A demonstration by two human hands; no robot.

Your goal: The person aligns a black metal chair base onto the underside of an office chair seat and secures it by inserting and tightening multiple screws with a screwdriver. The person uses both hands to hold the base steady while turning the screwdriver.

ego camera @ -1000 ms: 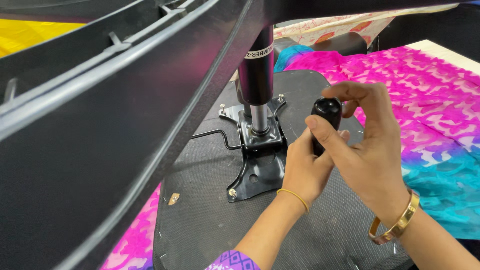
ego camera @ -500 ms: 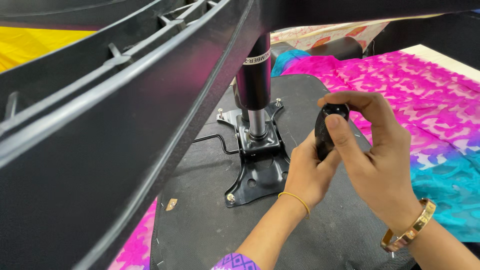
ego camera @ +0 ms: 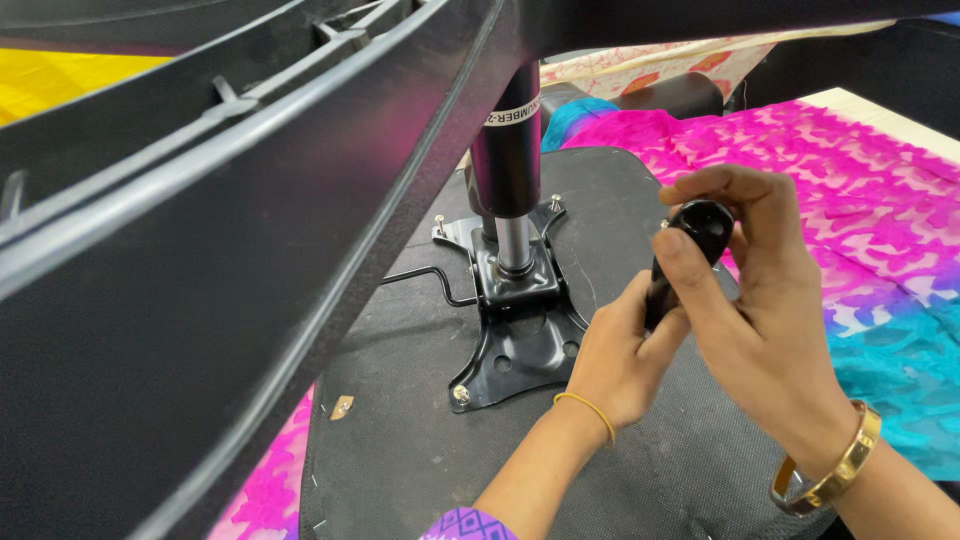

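I look at the underside of an overturned office chair seat (ego camera: 420, 440), covered in black fabric. A black metal mounting plate (ego camera: 515, 330) with bolts is fixed to it, and a gas-lift cylinder (ego camera: 508, 180) rises from the plate. Both hands hold a small glossy black part (ego camera: 690, 245), shaped like a handle or caster. My left hand (ego camera: 625, 360) grips its lower end. My right hand (ego camera: 750, 310) wraps over its top, thumb along the front. A thin wire lever (ego camera: 425, 278) sticks out left of the plate.
A large black plastic chair base arm (ego camera: 220, 260) crosses the left and top of the view, close to the camera. Pink and blue patterned cloth (ego camera: 860, 210) lies under and to the right of the seat. Yellow cloth (ego camera: 60, 80) shows at far left.
Both hands with the black part have shifted right and slightly down in view, staying together. The grip on the part looks much the same.
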